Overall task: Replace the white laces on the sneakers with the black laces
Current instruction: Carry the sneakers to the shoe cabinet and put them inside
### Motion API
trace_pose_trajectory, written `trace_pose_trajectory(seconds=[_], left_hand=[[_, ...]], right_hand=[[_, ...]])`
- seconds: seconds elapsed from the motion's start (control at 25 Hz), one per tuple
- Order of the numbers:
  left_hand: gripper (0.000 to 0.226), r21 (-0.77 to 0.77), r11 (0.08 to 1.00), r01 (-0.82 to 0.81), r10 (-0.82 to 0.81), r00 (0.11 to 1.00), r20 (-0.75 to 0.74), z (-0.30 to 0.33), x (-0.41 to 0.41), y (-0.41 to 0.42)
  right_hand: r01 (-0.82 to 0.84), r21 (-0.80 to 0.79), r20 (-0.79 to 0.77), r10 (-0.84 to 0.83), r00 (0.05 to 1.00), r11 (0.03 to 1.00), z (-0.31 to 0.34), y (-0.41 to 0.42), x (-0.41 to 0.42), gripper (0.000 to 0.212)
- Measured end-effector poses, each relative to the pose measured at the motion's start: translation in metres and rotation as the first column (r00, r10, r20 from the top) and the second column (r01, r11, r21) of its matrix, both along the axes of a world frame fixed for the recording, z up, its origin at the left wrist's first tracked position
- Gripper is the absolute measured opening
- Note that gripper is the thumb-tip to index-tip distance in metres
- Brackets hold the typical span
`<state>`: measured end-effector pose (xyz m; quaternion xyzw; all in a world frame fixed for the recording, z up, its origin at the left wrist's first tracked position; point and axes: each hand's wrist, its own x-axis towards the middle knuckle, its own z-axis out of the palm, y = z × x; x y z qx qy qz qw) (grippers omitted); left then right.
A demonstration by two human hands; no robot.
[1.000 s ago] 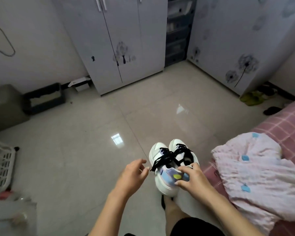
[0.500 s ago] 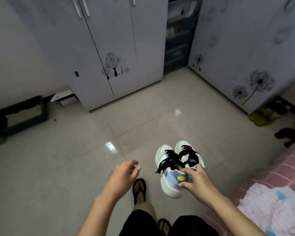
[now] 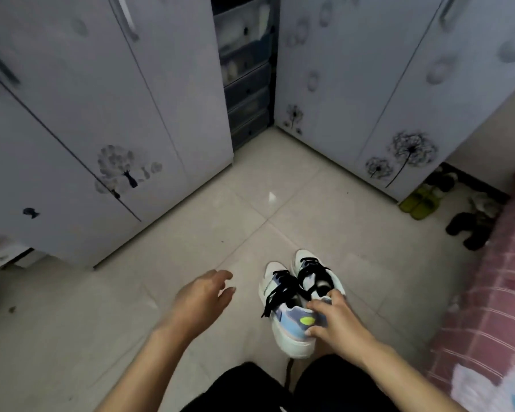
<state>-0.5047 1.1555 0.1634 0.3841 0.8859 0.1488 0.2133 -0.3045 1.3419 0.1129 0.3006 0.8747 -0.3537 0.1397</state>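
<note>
The right hand gripped the 2 sneakers together at their heels, fingers curled over the collars and thumb pressed against the blue side panel beside a yellow dot; the pair hung above the tiled floor, toes pointing away from the person; black laces ran through both shoes, with 1 loose end trailing down the left side of the nearer shoe; how far up the eyelets the lacing went was hard to make out, since the hand covered the top of the farther shoe. The left hand hovered just to the left of the sneakers, apart from them, fingers loosely spread and holding nothing.

Black shorts showed at the bottom edge, cut off by the frame; a thin dark strip below the sneakers could not be identified. White wardrobes with dandelion prints stood on the left and at the right, with a dark stack of drawers in the gap between them, its contents blurred; green slippers and dark shoes lay near the right wardrobe's corner, partly tucked under a shadow; a pink checked bedcover ran off the right edge, with a pale cloth on it only partly in view.
</note>
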Motion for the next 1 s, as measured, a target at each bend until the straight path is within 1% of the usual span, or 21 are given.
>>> trace_pose_trajectory(seconds=[0.08, 0.16, 0.28, 0.4, 0.48, 0.56, 0.6, 0.68, 0.76, 0.8, 0.88, 1.0], left_hand=[[0.034, 0.005, 0.999, 0.045, -0.045, 0.999, 0.024, -0.002, -0.026, 0.048], [0.034, -0.01, 0.998, 0.06, -0.059, 0.996, 0.071, -0.011, -0.054, 0.108], [0.035, -0.023, 0.998, 0.059, -0.056, 0.992, 0.117, -0.02, -0.087, 0.204], [0.035, -0.009, 0.999, 0.039, -0.037, 0.99, 0.137, -0.018, -0.114, 0.299], [0.035, 0.021, 1.0, 0.012, -0.016, 0.984, 0.177, -0.011, -0.137, 0.361], [0.035, 0.058, 0.998, -0.027, 0.015, 0.979, 0.202, -0.004, -0.166, 0.408], [0.034, 0.072, 0.995, -0.07, 0.051, 0.971, 0.235, -0.001, -0.181, 0.424], [0.029, 0.128, 0.964, -0.235, 0.179, 0.923, 0.342, -0.004, -0.209, 0.444], [0.018, 0.167, 0.889, -0.426, 0.317, 0.837, 0.447, -0.016, -0.24, 0.459], [0.014, 0.159, 0.854, -0.496, 0.372, 0.795, 0.479, -0.024, -0.258, 0.469], [0.009, 0.127, 0.818, -0.56, 0.439, 0.753, 0.49, -0.045, -0.3, 0.489], [0.01, 0.085, 0.8, -0.594, 0.485, 0.723, 0.491, -0.065, -0.373, 0.531]], right_hand=[[0.011, -0.012, -0.001, -0.012, 1.0, 1.0, 0.001, 0.039, -0.028, 0.05], [0.017, -0.023, -0.006, -0.017, 1.0, 1.0, -0.006, 0.095, -0.058, 0.053], [-0.024, -0.009, -0.004, 0.024, 1.0, 1.0, -0.011, 0.191, -0.098, 0.052], [-0.062, 0.041, 0.015, 0.062, 0.998, 0.997, -0.009, 0.294, -0.127, 0.047], [-0.112, 0.095, 0.037, 0.109, 0.993, 0.989, -0.007, 0.367, -0.155, 0.044], [-0.17, 0.14, 0.09, 0.158, 0.983, 0.976, -0.007, 0.432, -0.19, 0.04], [-0.188, 0.141, 0.128, 0.17, 0.977, 0.972, -0.007, 0.46, -0.209, 0.039], [-0.229, 0.144, 0.142, 0.209, 0.968, 0.963, -0.009, 0.507, -0.251, 0.038], [-0.277, 0.138, 0.146, 0.257, 0.955, 0.951, -0.014, 0.543, -0.299, 0.043], [-0.293, 0.126, 0.133, 0.277, 0.952, 0.948, -0.018, 0.559, -0.326, 0.046], [-0.32, 0.114, 0.101, 0.309, 0.946, 0.941, -0.025, 0.587, -0.385, 0.049], [-0.389, 0.092, 0.079, 0.383, 0.921, 0.917, -0.027, 0.62, -0.47, 0.046]])
